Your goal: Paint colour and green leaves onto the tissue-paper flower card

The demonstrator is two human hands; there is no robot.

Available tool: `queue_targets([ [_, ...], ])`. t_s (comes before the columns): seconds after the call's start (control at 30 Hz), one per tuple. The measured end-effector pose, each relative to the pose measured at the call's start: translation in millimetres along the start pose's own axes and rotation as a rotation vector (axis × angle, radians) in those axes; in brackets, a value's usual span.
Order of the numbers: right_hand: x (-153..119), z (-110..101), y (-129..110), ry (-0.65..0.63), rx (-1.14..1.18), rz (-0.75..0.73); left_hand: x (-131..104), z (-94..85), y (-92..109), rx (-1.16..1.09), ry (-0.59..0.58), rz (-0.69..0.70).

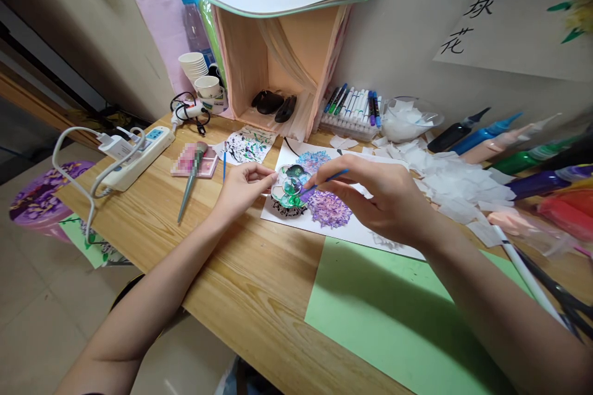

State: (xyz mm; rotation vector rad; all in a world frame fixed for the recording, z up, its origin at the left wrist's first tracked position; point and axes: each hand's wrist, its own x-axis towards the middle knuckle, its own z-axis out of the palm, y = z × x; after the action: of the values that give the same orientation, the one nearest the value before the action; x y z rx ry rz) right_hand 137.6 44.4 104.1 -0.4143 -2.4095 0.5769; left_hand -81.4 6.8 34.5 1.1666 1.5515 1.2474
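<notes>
My left hand (248,188) pinches the left edge of a small round paint palette (290,186) with green, dark and white paint in its wells. My right hand (370,194) is closed round a thin blue brush (334,176), its tip down at the palette's right side, where some purple shows. Under the palette lies a white sheet (278,217) bearing round flower shapes, among them a purple one (330,208) and a blue one (314,160). Part of the sheet is hidden by my right hand and the palette.
Green paper (370,308) lies in front. Scraps of white paper (451,179) and paint bottles (540,182) are on the right. Markers (354,105) and a pink open box (278,43) stand at the back. A power strip (139,160) and a makeup brush (189,188) are on the left.
</notes>
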Motion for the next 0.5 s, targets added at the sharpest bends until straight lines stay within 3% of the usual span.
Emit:
queue_targets([
  [0.17,0.5,0.0,0.0,-0.033,0.024,0.037,1.0,-0.4,-1.2,-0.023,0.002,-0.01],
  [0.5,0.8,1.2,1.3,0.04,0.04,0.067,0.2,0.4,0.8,-0.047,0.007,-0.029],
])
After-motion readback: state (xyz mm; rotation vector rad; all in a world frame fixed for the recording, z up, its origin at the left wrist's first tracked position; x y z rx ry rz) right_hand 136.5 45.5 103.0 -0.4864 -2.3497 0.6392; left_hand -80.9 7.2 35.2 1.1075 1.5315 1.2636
